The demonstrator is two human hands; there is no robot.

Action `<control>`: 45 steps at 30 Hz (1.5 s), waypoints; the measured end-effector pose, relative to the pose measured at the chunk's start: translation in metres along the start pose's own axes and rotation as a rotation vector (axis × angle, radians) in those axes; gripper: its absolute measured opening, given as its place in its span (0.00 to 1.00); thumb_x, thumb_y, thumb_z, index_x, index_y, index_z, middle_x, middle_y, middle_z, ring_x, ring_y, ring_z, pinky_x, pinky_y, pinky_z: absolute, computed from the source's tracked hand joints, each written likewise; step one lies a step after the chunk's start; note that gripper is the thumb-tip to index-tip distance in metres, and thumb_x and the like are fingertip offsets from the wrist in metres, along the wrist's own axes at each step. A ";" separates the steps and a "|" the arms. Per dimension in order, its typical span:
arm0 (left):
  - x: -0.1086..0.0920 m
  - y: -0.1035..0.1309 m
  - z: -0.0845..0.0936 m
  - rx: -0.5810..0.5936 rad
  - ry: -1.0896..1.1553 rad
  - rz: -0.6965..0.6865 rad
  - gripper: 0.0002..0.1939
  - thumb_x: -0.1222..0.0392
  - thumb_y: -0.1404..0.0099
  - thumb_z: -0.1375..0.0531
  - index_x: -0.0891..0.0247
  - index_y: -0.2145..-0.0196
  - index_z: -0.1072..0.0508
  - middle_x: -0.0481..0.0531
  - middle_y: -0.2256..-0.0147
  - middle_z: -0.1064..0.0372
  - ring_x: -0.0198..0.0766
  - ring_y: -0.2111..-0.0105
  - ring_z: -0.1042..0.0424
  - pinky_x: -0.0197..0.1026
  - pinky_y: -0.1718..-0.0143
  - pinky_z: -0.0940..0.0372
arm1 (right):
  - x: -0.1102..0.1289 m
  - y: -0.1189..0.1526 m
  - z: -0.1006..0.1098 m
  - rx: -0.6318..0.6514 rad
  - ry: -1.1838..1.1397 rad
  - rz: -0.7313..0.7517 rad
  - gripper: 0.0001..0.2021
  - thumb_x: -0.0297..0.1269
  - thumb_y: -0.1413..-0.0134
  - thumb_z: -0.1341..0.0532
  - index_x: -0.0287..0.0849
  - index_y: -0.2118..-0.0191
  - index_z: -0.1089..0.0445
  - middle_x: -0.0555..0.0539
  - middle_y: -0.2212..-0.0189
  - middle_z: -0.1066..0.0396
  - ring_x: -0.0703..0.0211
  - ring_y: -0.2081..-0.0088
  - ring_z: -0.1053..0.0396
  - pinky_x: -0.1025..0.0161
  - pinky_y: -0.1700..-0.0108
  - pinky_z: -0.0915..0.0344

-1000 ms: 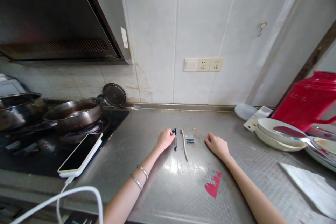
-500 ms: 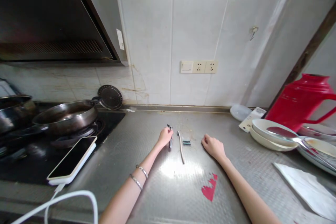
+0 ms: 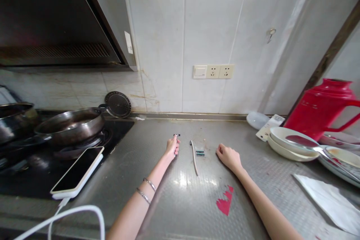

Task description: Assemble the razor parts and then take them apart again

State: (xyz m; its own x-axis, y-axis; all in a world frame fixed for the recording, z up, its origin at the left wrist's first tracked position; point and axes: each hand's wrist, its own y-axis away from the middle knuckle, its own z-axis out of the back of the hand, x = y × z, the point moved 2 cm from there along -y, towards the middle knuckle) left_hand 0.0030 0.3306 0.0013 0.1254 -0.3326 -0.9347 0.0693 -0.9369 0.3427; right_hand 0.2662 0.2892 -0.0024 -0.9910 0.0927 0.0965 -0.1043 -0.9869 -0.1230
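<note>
My left hand (image 3: pixel 172 147) is closed around the handle of a small razor-like tool (image 3: pixel 177 135), whose dark head sticks out above the fingers. To its right a thin pale stick with a dark end (image 3: pixel 194 158) lies on the metal counter. Beside that stick are small teal-and-dark strips (image 3: pixel 200 153). My right hand (image 3: pixel 228 156) rests on the counter right of the strips, fingers curled in; nothing shows in it. Nearer the front lies a torn red scrap (image 3: pixel 225 202).
At left, a pan (image 3: pixel 73 123) sits on the black stove (image 3: pixel 28 172), with a phone (image 3: pixel 77 170) and white cable (image 3: pixel 84 207) in front. At right are stacked bowls (image 3: pixel 292 153), a red thermos (image 3: pixel 320 108) and a white napkin (image 3: pixel 329 202).
My left hand has moved slightly left and turned with the razor-like tool, so its handle no longer hangs below the hand. My right hand has stayed in place.
</note>
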 end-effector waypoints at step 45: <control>-0.007 0.033 -0.022 0.084 -0.287 -0.632 0.24 0.41 0.40 0.56 0.62 0.83 0.43 0.44 0.86 0.49 0.30 0.83 0.46 0.34 0.81 0.51 | 0.119 -0.017 0.060 0.305 -1.440 0.193 0.20 0.52 0.56 0.40 0.37 0.67 0.26 0.43 0.69 0.27 0.65 0.72 0.34 0.75 0.81 0.43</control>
State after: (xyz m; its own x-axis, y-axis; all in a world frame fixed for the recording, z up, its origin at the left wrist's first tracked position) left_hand 0.0258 0.3039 0.0213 -0.1807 0.2739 -0.9446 -0.0349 -0.9616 -0.2722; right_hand 0.1551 0.3090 0.0705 -0.0350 -0.0672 0.9971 0.2179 -0.9742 -0.0580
